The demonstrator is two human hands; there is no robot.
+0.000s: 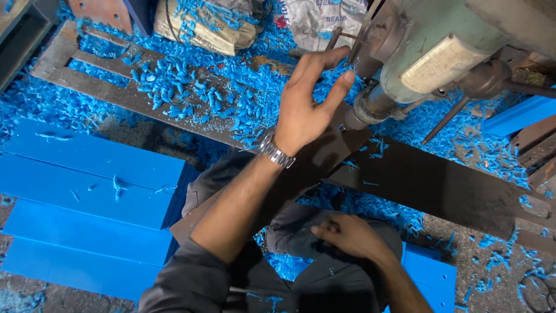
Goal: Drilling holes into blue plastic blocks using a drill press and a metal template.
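My left hand [307,98], with a metal watch [276,152] on the wrist, is raised with fingers spread, its fingertips close to the thin feed handles [336,36] of a green drill press [428,46]. It holds nothing. My right hand [347,235] rests on my knee in grey trousers, fingers loosely curled with nothing in them. The drill's spindle [365,107] hangs above a dark metal table plate [440,185].
Stacked blue plastic slabs [87,197] lie at the left, another blue slab [431,275] at the lower right. Blue shavings [191,87] cover the floor and a metal frame [104,87]. Sacks [202,26] sit at the top.
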